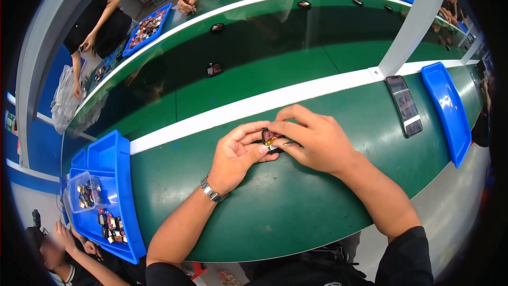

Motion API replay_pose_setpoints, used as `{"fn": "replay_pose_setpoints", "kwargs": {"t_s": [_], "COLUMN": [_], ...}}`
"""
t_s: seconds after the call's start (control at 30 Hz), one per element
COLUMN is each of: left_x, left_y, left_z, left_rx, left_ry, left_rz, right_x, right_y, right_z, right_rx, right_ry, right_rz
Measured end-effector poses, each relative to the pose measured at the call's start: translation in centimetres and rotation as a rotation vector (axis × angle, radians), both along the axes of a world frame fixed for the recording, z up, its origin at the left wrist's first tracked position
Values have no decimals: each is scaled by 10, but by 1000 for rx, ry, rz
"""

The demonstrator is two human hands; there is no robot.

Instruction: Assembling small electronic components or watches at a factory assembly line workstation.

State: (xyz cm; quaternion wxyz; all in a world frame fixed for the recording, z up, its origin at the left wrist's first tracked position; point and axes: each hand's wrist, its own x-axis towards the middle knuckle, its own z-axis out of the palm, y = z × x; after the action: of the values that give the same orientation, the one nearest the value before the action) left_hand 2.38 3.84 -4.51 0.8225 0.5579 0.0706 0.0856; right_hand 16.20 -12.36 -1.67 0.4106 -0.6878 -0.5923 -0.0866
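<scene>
Above the middle of the green bench, my left hand grips a small black-cased electronic device between thumb and fingers. A red board with yellow and white bits shows in its open side. My right hand comes in from the right, fingers bent and closed onto the same device. Its index finger and thumb press at the upper and right edges, covering part of it. A dark sliver shows by the right thumb; I cannot make out whether it belongs to the device.
At left, a blue divided tray holds a clear plastic box and several similar devices. A phone and a blue tray lie at right. Beyond the white rail, a belt bears scattered devices; co-workers sit around.
</scene>
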Motion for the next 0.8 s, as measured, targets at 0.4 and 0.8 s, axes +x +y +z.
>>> {"fn": "replay_pose_setpoints", "kwargs": {"t_s": [0.4,0.8], "left_x": [-2,2], "left_y": [1,-1], "left_z": [2,2], "left_rx": [44,151], "left_ry": [61,106], "left_rz": [-35,-35], "right_x": [-2,-1], "right_y": [0,7], "right_z": [1,-11], "right_rx": [-73,-46], "right_ry": [-228,-341], "right_rz": [-32,-62]}}
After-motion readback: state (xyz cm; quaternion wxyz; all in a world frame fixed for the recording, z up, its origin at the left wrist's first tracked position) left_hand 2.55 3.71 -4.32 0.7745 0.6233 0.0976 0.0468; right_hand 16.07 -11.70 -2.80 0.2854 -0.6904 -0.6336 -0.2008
